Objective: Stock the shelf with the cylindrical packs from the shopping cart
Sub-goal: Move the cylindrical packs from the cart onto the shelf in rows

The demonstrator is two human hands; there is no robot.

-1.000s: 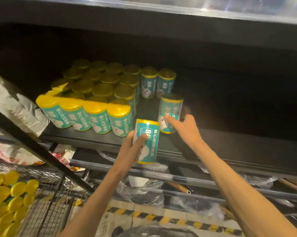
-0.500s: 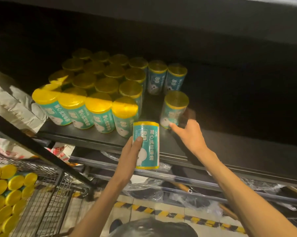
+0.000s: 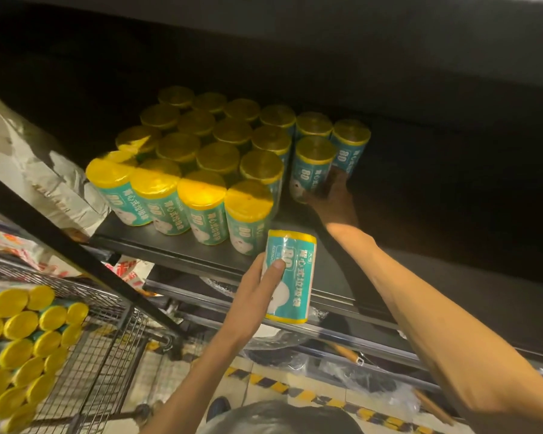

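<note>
- The left hand (image 3: 257, 285) grips a teal cylindrical pack with yellow ends (image 3: 290, 277), upright, just before the dark metal shelf (image 3: 176, 245).
- The right hand (image 3: 335, 198), deep in shadow, curls round another teal pack (image 3: 310, 166) standing beside the stocked packs (image 3: 201, 158).
- More yellow-ended packs (image 3: 23, 343) lie in the wire shopping cart (image 3: 107, 355).

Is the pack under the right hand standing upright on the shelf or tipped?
Upright: the teal cylindrical pack with the yellow top stands on the dark shelf, yellow end up, with the right hand at its base.
</note>
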